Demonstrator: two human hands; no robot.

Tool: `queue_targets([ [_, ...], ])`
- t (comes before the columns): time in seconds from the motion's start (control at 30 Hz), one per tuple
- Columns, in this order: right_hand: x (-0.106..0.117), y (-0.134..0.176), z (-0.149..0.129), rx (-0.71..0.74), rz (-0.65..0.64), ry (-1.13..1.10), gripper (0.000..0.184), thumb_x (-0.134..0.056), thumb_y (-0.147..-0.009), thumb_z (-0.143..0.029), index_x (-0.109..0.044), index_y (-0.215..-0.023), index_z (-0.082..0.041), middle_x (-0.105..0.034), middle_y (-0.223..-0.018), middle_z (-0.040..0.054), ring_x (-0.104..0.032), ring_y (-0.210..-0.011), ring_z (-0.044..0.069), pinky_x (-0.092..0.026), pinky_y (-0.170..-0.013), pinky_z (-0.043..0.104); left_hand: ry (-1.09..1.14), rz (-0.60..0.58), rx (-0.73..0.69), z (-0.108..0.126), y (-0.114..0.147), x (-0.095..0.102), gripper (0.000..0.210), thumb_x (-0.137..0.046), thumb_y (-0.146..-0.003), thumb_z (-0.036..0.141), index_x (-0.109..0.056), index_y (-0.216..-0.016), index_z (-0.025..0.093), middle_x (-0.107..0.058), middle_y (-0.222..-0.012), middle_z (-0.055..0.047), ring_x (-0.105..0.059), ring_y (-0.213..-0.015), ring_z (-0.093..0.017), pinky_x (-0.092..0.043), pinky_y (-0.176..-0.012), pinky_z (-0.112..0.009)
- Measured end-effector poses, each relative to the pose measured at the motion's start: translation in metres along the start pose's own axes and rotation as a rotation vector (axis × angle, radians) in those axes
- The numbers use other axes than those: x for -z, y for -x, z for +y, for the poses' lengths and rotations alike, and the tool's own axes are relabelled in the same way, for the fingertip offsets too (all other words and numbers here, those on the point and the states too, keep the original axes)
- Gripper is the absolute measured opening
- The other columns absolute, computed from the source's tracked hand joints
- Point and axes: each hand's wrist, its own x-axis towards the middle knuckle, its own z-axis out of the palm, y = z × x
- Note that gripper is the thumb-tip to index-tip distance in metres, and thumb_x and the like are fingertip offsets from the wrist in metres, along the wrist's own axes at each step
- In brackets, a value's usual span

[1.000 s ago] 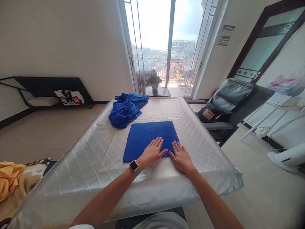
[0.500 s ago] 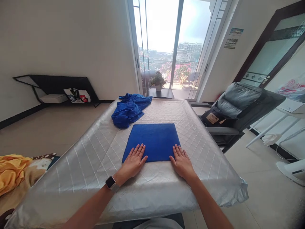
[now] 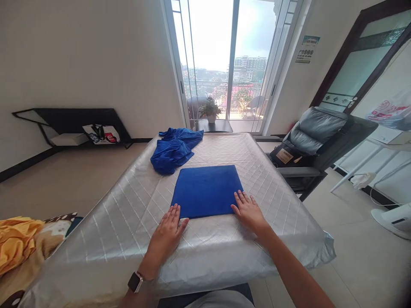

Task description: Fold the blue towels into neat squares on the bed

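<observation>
Two blue cloths, a flat cloth (image 3: 207,190) and a crumpled cloth (image 3: 173,152), share a silver-covered counter (image 3: 272,244) as a seated person leans in with both arms. The flat cloth lies directly in front of the person, a near rectangle with almost straight edges and a smooth top. The left hand (image 3: 167,233) rests palm down at its near left corner, fingers extended, gripping nothing; a watch (image 3: 135,282) is strapped behind it. The right hand (image 3: 250,213) is likewise spread flat, fingertips at the right edge close to the near corner, thumb beside the near edge, nothing in its grasp.

Judging by how things lie, the flat cloth looks all but finished: it is squared, laid out neatly and shows no plain wrinkles. Whether it is folded, and into how many layers, cannot be told from this angle. The crumpled cloth appears to have had no such care; it lies bunched toward the far left corner of the counter, near the flat one, with neither hand on it.

Beyond the counter, a potted plant (image 3: 210,112) stands before a glass door (image 3: 233,38). To the right, a dark armchair (image 3: 332,132) holds a black bag (image 3: 284,154); at lower left, a yellow cloth (image 3: 16,241) lies heaped.
</observation>
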Motion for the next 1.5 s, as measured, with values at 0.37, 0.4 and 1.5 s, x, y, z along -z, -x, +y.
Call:
queue_targets([
  [0.37, 0.010, -0.092, 0.003, -0.047, 0.072, -0.064, 0.067, -0.019, -0.108, -0.047, -0.020, -0.163, -0.008, -0.015, -0.170, 0.0102, -0.013, -0.158, 0.023, -0.012, -0.127, 0.044, 0.227, 0.189, -0.010, 0.016, -0.011, 0.029, 0.057, -0.029, -0.106, 0.050, -0.054, -0.145, 0.017, -0.055, -0.150, -0.015, -0.047, -0.144, -0.026, -0.040, -0.120, -0.051],
  [0.4, 0.004, -0.095, 0.004, -0.065, 0.073, -0.076, 0.068, -0.018, -0.107, -0.047, -0.020, -0.163, -0.008, -0.015, -0.170, 0.0101, -0.012, -0.158, 0.023, -0.012, -0.127, 0.044, 0.256, 0.167, -0.060, 0.024, -0.020, 0.032, 0.056, -0.029, -0.106, 0.050, -0.053, -0.146, 0.018, -0.055, -0.150, -0.013, -0.047, -0.143, -0.025, -0.041, -0.119, -0.050],
  [1.5, -0.012, -0.094, 0.007, -0.100, 0.112, 0.008, 0.068, -0.020, -0.106, -0.046, -0.021, -0.163, -0.008, -0.018, -0.169, 0.0093, -0.016, -0.157, 0.025, -0.011, -0.127, 0.045, 0.018, -0.066, 0.099, -0.038, -0.132, -0.015, 0.084, -0.013, -0.103, 0.062, -0.038, -0.154, 0.001, -0.039, -0.158, -0.026, -0.038, -0.149, -0.031, -0.032, -0.121, -0.049],
])
